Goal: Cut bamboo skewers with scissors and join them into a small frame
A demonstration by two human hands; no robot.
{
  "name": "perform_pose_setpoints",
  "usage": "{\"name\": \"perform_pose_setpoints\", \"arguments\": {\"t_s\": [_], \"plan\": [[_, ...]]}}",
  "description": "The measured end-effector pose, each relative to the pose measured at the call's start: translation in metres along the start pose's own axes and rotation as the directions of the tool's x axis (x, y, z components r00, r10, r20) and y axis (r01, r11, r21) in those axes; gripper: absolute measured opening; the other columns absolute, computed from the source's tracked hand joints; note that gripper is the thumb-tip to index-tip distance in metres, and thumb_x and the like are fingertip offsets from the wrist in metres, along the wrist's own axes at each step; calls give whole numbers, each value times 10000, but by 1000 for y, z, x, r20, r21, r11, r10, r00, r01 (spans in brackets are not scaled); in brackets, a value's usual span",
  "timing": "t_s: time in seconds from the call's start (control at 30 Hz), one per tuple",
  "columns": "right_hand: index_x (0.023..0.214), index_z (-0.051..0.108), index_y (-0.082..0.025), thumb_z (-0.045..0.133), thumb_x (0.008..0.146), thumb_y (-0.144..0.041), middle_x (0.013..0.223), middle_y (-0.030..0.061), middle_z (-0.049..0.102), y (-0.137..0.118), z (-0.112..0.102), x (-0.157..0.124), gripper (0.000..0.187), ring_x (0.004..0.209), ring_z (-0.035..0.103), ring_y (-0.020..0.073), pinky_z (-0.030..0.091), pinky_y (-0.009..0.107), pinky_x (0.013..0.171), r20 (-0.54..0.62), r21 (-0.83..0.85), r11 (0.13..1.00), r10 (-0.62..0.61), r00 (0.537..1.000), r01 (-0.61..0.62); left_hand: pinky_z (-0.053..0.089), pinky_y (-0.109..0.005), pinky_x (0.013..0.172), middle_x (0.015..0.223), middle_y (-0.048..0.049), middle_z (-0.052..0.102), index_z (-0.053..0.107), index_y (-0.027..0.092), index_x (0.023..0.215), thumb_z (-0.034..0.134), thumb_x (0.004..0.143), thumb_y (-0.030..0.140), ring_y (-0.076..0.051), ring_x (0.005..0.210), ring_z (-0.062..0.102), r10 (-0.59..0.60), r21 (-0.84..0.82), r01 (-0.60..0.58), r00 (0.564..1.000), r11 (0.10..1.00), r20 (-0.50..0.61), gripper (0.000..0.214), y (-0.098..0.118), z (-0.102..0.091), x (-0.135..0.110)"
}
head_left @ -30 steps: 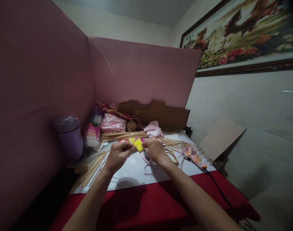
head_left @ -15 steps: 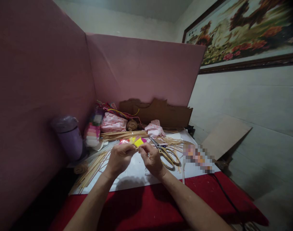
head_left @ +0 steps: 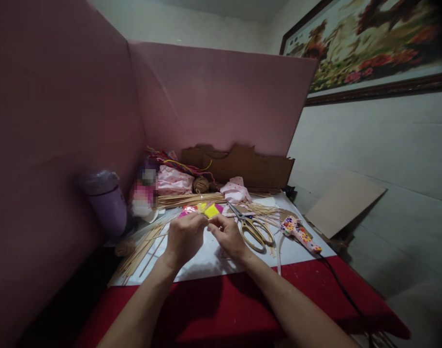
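Observation:
Over the white sheet, my left hand is closed, its fingertips pinched near the middle. My right hand meets it there, thumb and index finger pressed together. Whatever the two hands hold between them is too small and too covered by the fingers to make out. Just beyond the fingertips lie a yellow square piece and a clear packet with pink and red. Gold-handled scissors lie to the right of my right hand, blades pointing away from me.
A flower-patterned glue gun with a black cord lies at the right. Thin wooden sticks fan out at the left; another bundle lies behind. Further back are a twine ball, dotted cloth and cardboard. A purple bin stands left.
The view has shifted slightly. Both hands stay together, fingertips pinched; the left has turned a little, so its back faces me more.

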State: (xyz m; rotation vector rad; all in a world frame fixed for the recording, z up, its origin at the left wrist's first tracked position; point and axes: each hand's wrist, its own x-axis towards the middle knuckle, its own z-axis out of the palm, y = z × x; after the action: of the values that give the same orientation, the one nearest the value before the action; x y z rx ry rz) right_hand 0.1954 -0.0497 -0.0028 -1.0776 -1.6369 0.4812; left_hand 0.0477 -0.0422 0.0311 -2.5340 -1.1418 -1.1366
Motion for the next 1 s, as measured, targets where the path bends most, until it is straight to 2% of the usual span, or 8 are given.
{"name": "perform_pose_setpoints", "arguments": {"t_s": [0.13,0.33,0.43,0.57,0.63,0.73,0.87,1.0], "plan": [[700,593,-161,515,786,-151,680,-7,580,-5,9,-7,117,626,504,105,386,205,578,117,-73,991,-106,987,115,328,-264,557,720,-74,644,619,172,720,416,832,190,-175,631,583,-173,252,147,981,956,83,232,4,0,0],[710,623,-163,544,809,-174,711,18,627,3,14,-11,127,665,548,122,409,231,629,185,-182,970,-128,974,162,349,-285,557,799,-144,667,645,130,873,385,808,128,-228,672,618,-518,461,423,850,780,96,268,-22,3,4],[700,623,-162,537,810,-171,700,21,631,8,14,-12,140,659,549,125,413,236,631,188,-207,965,-120,975,159,366,-307,607,819,-158,663,665,131,867,405,783,115,-249,743,608,-564,469,460,819,754,103,273,-41,8,2],[714,621,-161,527,817,-179,703,22,629,7,14,-13,141,670,552,129,414,239,641,182,-214,963,-123,976,161,363,-373,732,885,-165,623,687,140,753,471,748,141,-293,914,524,-520,464,464,854,755,-8,216,-51,10,0],[707,617,-163,521,819,-181,699,22,625,5,14,-13,149,671,553,131,413,241,639,172,-209,965,-121,978,156,365,-376,758,885,-140,604,680,162,707,479,765,169,-274,926,499,-477,358,475,874,804,-91,209,-46,9,1],[750,622,-168,536,794,-181,706,16,626,4,15,-13,97,662,554,131,416,240,630,169,-160,978,-108,980,136,400,-309,707,764,-68,589,652,184,671,491,791,200,-191,791,523,-411,-69,405,901,912,-138,202,-28,11,5],[703,587,-159,558,715,-162,599,-9,571,9,17,-13,32,546,487,119,393,235,540,140,-101,993,-50,989,65,427,-250,595,662,-21,590,633,166,640,599,732,206,-135,640,543,-306,-660,195,951,726,-56,106,2,22,3],[585,531,-169,490,679,-110,537,-5,532,17,17,-12,118,531,439,122,369,243,507,85,-37,999,-15,996,18,439,-252,602,664,-33,601,655,155,655,622,722,145,-132,639,551,-181,-731,73,981,679,-71,75,16,33,-3]]}}
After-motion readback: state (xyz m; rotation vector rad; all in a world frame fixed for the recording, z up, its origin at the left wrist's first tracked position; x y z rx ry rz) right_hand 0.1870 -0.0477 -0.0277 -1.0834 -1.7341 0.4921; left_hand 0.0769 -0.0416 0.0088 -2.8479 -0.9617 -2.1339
